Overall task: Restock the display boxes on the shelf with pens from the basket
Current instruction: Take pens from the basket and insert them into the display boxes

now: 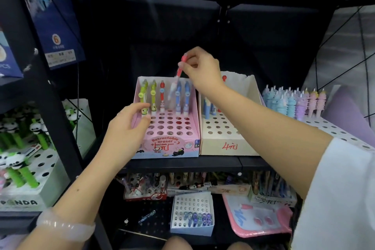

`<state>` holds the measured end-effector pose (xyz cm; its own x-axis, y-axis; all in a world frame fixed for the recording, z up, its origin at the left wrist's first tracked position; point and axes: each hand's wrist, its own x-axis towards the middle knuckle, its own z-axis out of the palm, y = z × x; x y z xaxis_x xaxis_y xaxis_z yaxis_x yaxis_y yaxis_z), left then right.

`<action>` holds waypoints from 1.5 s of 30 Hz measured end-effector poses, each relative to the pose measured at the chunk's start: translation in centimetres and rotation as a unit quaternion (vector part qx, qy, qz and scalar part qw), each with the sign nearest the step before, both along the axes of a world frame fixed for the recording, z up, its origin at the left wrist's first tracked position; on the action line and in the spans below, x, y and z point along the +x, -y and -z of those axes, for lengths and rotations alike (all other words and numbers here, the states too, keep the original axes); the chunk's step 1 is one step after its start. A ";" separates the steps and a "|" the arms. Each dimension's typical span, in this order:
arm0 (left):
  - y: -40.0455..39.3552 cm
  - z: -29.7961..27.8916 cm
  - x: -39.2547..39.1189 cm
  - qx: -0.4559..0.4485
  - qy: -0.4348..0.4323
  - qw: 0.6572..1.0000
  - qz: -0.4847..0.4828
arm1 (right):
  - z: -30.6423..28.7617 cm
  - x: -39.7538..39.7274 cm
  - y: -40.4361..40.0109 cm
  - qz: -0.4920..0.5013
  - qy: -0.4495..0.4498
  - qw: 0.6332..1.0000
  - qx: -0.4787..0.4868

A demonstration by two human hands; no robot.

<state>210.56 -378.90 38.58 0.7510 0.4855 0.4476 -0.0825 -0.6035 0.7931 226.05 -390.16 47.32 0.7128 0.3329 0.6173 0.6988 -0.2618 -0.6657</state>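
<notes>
A pink display box (pixel 172 144) marked "Retractable eraser" stands on the black shelf, with several green, red and blue pens upright in its back row. My right hand (pixel 200 69) pinches the top of a red pen (pixel 178 73), which hangs tilted over the back row with its tip near an empty hole. On the box's left wall rests my left hand (pixel 129 126), fingers relaxed and holding nothing. A cream display box (pixel 227 144) marked in red sits just to the right, with a few pens at its back. No basket is in view.
Pastel pens (pixel 294 103) stand in a white holed tray at the right. A panda pen box (pixel 22 168) with green pens sits at the left. Below the shelf lie more pen boxes, a small white holed box (pixel 191 213) and a pink tray (pixel 257 219).
</notes>
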 end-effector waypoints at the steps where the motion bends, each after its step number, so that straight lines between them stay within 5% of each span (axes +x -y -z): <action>1: -0.3 0.1 0.2 0.004 -0.005 1.000 -0.004 | 0.3 0.3 -0.4 0.002 0.006 1.000 -0.018; 8: -1.4 1.2 0.5 -0.011 -0.014 1.000 0.014 | 2.5 2.1 -2.8 0.033 0.018 0.974 -0.221; 17: -1.4 1.5 0.1 -0.032 -0.014 0.999 0.040 | 4.0 2.6 -3.9 0.128 0.117 0.923 -0.345; 26: 2.8 0.3 -1.1 -0.030 0.063 0.995 0.074 | 3.5 -2.2 1.1 -0.057 0.130 0.969 -0.201; 33: 11.7 3.5 0.1 -0.065 -0.004 0.971 0.231 | 6.5 -6.5 13.4 -0.176 -0.037 0.966 -0.184; 40: 20.5 9.6 2.7 -0.045 -0.099 0.947 0.303 | 13.7 -6.0 26.7 -0.091 -0.213 0.961 -0.148; 45: 26.3 13.0 3.9 0.006 -0.147 0.924 0.353 | 20.3 -5.8 34.3 -0.022 -0.249 0.948 -0.195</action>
<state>214.43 -405.21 25.53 0.9689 -0.1746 0.1751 -0.2398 -0.4910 0.8375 220.20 -424.41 27.01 0.8642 0.5023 0.0310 0.3383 -0.5343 -0.7747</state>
